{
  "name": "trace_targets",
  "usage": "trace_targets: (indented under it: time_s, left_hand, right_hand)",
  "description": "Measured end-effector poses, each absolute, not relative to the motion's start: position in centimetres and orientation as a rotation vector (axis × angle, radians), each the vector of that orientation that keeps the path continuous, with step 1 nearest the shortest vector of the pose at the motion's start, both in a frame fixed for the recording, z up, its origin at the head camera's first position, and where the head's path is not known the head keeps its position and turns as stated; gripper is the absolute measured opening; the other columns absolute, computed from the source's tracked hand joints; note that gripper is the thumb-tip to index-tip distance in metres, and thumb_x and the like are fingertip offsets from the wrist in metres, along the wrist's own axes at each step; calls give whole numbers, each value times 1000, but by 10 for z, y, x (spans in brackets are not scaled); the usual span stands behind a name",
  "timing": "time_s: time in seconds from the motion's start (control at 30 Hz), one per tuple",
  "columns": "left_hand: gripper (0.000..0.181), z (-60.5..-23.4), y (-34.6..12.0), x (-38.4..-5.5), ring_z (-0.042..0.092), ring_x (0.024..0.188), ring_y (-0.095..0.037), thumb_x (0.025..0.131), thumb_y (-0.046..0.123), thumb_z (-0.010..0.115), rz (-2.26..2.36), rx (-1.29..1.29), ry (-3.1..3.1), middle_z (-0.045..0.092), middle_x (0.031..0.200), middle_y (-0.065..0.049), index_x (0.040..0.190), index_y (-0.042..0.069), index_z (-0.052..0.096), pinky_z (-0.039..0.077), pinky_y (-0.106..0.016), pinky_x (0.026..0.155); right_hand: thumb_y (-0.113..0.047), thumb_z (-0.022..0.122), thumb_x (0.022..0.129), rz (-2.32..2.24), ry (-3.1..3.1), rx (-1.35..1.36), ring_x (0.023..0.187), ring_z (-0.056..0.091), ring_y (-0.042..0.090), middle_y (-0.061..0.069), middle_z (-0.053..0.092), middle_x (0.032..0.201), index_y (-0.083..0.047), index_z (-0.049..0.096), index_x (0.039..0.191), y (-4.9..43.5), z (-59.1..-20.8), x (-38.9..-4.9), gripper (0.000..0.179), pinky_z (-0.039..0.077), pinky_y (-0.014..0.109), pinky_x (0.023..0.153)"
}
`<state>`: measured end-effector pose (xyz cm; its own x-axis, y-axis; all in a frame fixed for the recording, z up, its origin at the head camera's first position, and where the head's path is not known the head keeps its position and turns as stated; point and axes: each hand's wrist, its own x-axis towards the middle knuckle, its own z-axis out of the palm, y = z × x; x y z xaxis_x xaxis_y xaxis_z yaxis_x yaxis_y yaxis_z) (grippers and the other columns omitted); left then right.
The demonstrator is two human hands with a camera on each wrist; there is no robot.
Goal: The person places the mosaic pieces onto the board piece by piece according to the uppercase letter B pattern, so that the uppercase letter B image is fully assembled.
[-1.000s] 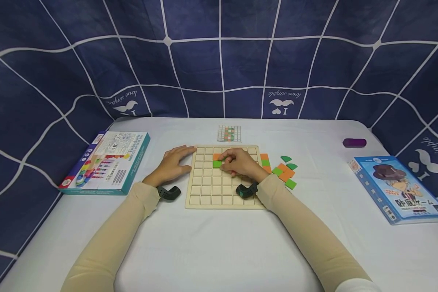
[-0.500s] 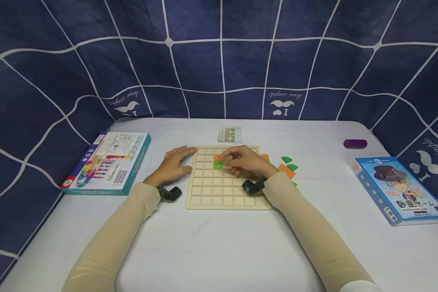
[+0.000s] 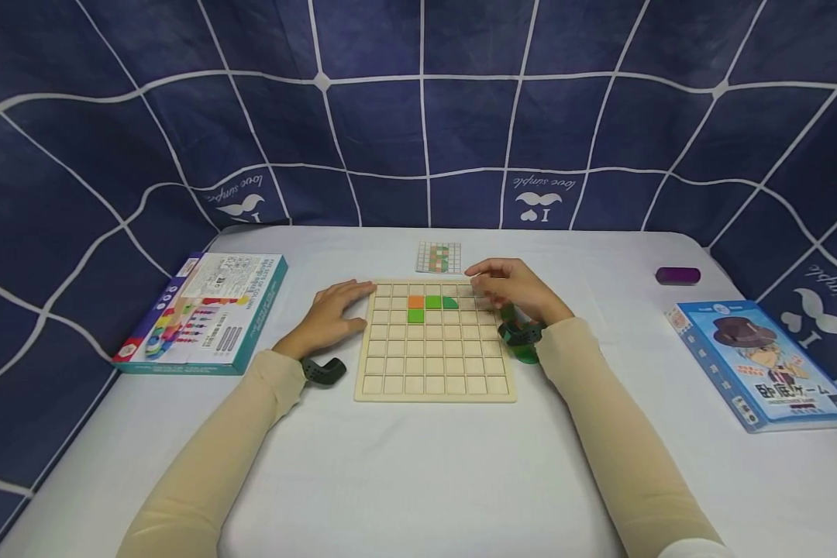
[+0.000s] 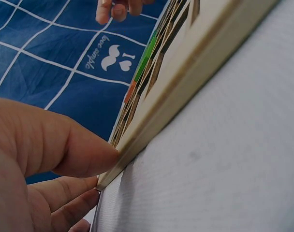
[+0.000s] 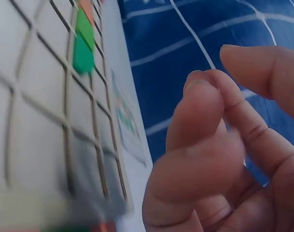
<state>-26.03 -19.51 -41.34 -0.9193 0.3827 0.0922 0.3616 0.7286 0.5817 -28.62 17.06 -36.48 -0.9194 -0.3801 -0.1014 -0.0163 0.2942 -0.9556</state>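
Observation:
A wooden grid board [image 3: 432, 364] lies before me on the white table. Set in its upper cells are an orange square [image 3: 415, 301], a green square [image 3: 433, 301], a darker green quarter-circle [image 3: 449, 303] and, one row lower, a second green square [image 3: 415, 316]. My left hand [image 3: 326, 316] touches the board's left edge near the far corner; its thumb [image 4: 89, 154] meets the wooden rim. My right hand [image 3: 519, 291] is over the board's far right corner, fingers loosely bent around nothing. Its wrist partly hides loose green pieces [image 3: 526, 354] beside the board.
Behind the board lies a small printed pattern card [image 3: 439, 257]. A flat toy box [image 3: 202, 310] is at left, and a blue game box [image 3: 767, 364] at right. Near the far right edge sits a purple cylinder [image 3: 678, 276]. A dark checked cloth [image 3: 460, 116] hangs behind the table.
My right hand has let go of the green quarter-circle on the board and moved right and away, uncovering the pieces in the upper rows. My left hand has stayed put.

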Motion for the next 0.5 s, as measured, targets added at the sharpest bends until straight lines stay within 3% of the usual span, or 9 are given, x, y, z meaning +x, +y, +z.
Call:
trace_targets:
  time_s: [0.23, 0.5]
  left_hand:
    - [74, -414, -195, -261, 27, 162, -40, 90, 16, 67, 960, 623, 2890, 45, 169, -17, 161, 2, 49, 11, -60, 130]
    - [75, -414, -195, -260, 27, 162, -40, 90, 16, 66, 954, 626, 2889, 44, 169, -17, 161, 2, 49, 11, -60, 130]
  right_hand:
    - [-15, 66, 106, -1709, 2300, -220, 70, 52, 10, 3, 65, 89, 10, 60, 142, 201, -367, -291, 44, 44, 20, 58]
    - [-7, 67, 104, -1706, 2306, -143, 60, 46, 7, -3, 63, 79, 13, 58, 141, 222, -371, -293, 43, 38, 18, 54]
